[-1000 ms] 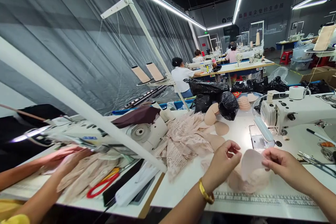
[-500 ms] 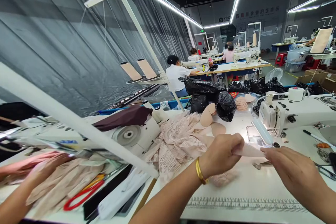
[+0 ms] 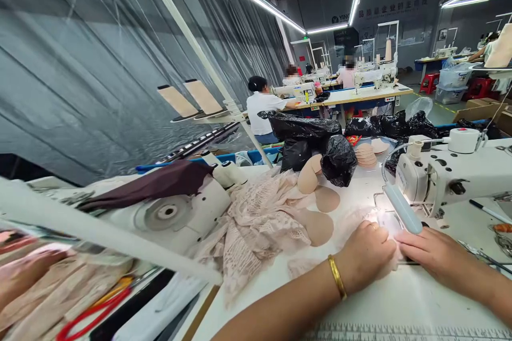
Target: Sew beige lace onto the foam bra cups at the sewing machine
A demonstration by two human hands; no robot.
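My left hand point(image 3: 368, 256), with a gold bangle point(image 3: 337, 276) on its wrist, is curled knuckles-up on a pale pink fabric piece point(image 3: 395, 262). The piece lies on the white table just in front of the sewing machine's point(image 3: 440, 176) lit needle area, and the hands hide most of it. My right hand point(image 3: 432, 253) lies flat next to the left, fingers stretched towards it, fingertips on the same piece. The two hands almost touch.
A heap of pale lace point(image 3: 256, 224) and round foam cups point(image 3: 320, 226) lie left of my hands. Behind them are black plastic bags point(image 3: 338, 157). Another machine point(image 3: 168, 213) and red-handled scissors point(image 3: 92, 314) belong to a co-worker's station; their hand point(image 3: 24, 272) is blurred. Tools point(image 3: 480, 250) lie at the right.
My hands held the pale piece up in the air. They have since moved forward and down, and now press it on the table under the machine's head. The view has shifted right.
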